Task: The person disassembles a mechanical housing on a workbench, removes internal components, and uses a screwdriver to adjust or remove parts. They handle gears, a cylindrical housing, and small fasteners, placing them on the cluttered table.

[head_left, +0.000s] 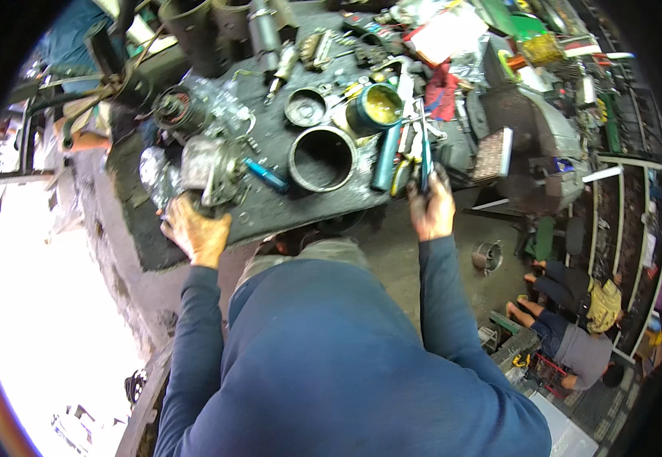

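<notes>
My left hand (197, 232) rests at the table's front edge with fingers apart, just below a silvery metal housing (207, 164) like part of a motor. Clear plastic wrapping (156, 175) lies beside that housing. To its right is a short blue cylindrical tool (266, 175). My right hand (433, 207) is closed round the lower end of a long slim tool with blue handles (426, 152), its thin metal end pointing away from me. Left of this hand lie yellow-handled pliers (401, 177) and a teal cylinder (386, 158).
Mid-table stand an open metal ring (322, 158), a smaller round cup (306, 107) and a tin with yellowish contents (380, 105). A copper-wound motor part (172, 108) sits at left. Two people (582, 354) sit low at right. A metal drum (488, 257) lies on the floor.
</notes>
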Tool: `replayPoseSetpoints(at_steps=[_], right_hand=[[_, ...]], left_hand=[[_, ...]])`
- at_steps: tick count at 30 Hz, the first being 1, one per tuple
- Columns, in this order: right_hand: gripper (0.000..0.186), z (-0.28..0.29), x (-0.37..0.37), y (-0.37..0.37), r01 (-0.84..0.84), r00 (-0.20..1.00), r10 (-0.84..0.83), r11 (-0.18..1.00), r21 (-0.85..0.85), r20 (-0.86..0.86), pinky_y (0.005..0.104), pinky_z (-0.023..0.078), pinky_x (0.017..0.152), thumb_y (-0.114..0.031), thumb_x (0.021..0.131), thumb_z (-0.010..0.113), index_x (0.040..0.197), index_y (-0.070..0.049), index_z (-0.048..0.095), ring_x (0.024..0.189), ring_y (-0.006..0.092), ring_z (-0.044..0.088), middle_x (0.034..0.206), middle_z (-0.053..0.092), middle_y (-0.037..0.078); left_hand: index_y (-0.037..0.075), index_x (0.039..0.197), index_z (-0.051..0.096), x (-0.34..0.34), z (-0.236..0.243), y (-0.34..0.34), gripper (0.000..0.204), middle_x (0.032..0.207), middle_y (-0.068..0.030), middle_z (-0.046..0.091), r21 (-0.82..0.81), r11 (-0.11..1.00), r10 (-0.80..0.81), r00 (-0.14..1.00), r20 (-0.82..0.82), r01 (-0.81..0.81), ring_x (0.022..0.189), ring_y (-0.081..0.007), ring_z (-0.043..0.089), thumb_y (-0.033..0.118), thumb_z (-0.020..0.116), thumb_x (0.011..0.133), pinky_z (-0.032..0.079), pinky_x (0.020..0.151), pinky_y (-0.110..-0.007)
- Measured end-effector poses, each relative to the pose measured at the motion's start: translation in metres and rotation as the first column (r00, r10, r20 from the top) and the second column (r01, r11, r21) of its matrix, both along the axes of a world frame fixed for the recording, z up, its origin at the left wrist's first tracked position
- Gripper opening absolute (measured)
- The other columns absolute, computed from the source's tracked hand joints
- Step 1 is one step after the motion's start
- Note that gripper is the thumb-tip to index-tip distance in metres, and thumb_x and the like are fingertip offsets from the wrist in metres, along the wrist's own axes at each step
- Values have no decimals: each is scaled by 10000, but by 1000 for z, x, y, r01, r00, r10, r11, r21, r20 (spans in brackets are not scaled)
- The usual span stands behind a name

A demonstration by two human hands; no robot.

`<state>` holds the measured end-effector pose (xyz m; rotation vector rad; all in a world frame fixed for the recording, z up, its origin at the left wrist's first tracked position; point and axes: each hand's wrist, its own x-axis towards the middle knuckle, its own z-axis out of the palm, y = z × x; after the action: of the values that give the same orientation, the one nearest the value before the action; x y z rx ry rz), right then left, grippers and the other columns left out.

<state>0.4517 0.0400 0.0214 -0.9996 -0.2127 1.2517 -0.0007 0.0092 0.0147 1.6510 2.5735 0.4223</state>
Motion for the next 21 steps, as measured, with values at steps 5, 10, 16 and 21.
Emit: replayPoseSetpoints(at_steps=[5,10,16,21], right_hand=[[405,16,-42,47,-49,705,98,995,-90,702,364,568,817,-139,1055,687,1437,-65,575,1003,206,698,1133,686,107],[145,64,-126,-10,-522,429,441,833,-181,788,326,550,827,-55,934,755,1068,-12,719,888,192,680,991,712,92],[162,88,-210,-6,-637,54,283,748,-185,958,421,532,632,-197,899,726,975,-58,762,650,325,681,816,724,142],[204,70,-249,3,-792,-43,729,392,-468,683,378,547,641,-211,973,691,1010,-18,747,608,240,670,759,686,136]], left_hand=[[66,1292,549,-2,3,-1,843,1387,-139,556,-77,997,6,1000,31,-3,1420,-362,459,401,904,605,259,1205,-697],[79,1265,534,-2,2,-2,825,1342,-116,556,-65,998,-4,997,82,9,1407,-362,455,365,933,602,253,1189,-741],[75,1285,526,-2,8,-5,843,1341,-115,552,-89,996,4,994,109,6,1421,-369,442,356,936,604,248,1193,-747],[69,1273,525,-2,10,-1,832,1343,-111,553,-88,996,-8,991,133,20,1429,-374,435,352,936,608,251,1187,-758]])
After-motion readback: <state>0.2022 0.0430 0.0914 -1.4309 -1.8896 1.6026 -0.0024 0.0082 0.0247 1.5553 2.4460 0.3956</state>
